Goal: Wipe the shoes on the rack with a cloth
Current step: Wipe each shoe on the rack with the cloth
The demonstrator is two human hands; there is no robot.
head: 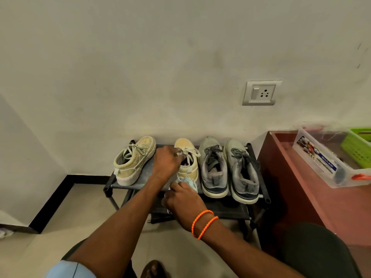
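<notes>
Head view looks down on a low black shoe rack (128,185) set against a pale wall, with four shoes in a row on its top shelf. At the left end a beige sneaker (133,160) sits turned at an angle, well apart from its mate. The left hand (166,162) reaches over the shelf and grips the second beige sneaker (187,159) at its collar, beside the laces. Just in front of that shoe's heel, the right hand (180,199) clutches a bunched pale blue cloth (187,181), which touches the heel; orange bands (203,223) circle that wrist. To the right, a pair of grey sneakers (230,167) stands side by side, toes to the wall. A lower shelf (226,211) of the rack shows beneath. Further right stands a reddish-brown counter (297,187) carrying a clear plastic box (321,163) and a green basket (359,145). A switch socket (261,93) is on the wall above.
</notes>
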